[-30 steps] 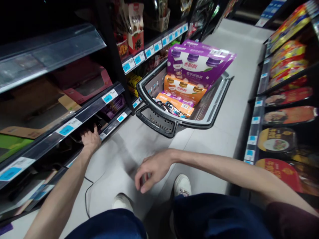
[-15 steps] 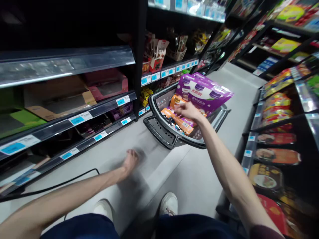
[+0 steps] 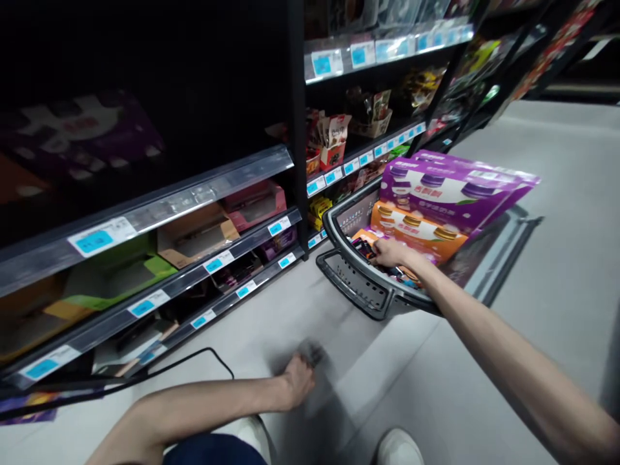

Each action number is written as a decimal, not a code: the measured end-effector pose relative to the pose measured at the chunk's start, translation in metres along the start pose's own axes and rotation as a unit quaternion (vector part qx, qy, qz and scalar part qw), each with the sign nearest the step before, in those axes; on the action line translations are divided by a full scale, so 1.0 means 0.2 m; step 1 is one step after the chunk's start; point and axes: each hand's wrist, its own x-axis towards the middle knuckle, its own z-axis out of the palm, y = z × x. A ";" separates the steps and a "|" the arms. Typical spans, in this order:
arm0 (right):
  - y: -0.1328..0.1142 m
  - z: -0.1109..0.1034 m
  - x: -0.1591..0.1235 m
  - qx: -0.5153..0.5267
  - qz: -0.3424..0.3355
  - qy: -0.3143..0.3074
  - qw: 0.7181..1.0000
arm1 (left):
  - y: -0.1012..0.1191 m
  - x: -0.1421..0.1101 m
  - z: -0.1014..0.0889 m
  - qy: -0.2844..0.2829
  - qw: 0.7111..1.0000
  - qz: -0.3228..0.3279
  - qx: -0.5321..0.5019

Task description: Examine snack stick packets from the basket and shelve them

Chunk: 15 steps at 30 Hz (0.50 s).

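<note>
My left hand (image 3: 299,380) hangs low over the grey floor, blurred by motion. It looks closed round a small dark item (image 3: 314,354) that I cannot make out. My right hand (image 3: 388,252) reaches into the front of the grey shopping basket (image 3: 358,292) with its fingers curled over small dark packets (image 3: 364,247). Behind that hand an orange drink multipack (image 3: 426,231) lies in the basket, and a purple multipack (image 3: 455,187) rests on top of it.
Dark shelving with blue price tags (image 3: 216,263) runs along the left, holding cardboard trays and snack packs. A black cable (image 3: 194,356) loops on the floor by the lowest shelf. My white shoe (image 3: 400,449) shows at the bottom. The grey aisle floor stretches to the right.
My left hand has swept right along the floor toward the basket. My right hand has dropped from the orange pack to the small packets at the basket's front. The view has shifted.
</note>
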 end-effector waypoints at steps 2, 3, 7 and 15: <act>0.03 -0.02 -0.01 0.009 0.034 0.032 0.999 | -0.03 0.01 -0.03 -0.026 1.000 0.002 -0.014; 0.04 -0.03 -0.02 0.016 0.047 0.032 0.998 | -0.04 0.01 -0.05 -0.035 0.999 0.002 -0.026; 0.04 -0.01 -0.04 0.055 0.039 -0.001 0.998 | -0.06 -0.01 -0.12 -0.038 0.996 0.008 -0.077; 0.05 0.00 -0.03 0.153 -0.015 0.052 0.987 | -0.04 -0.03 -0.07 -0.028 0.991 0.030 -0.125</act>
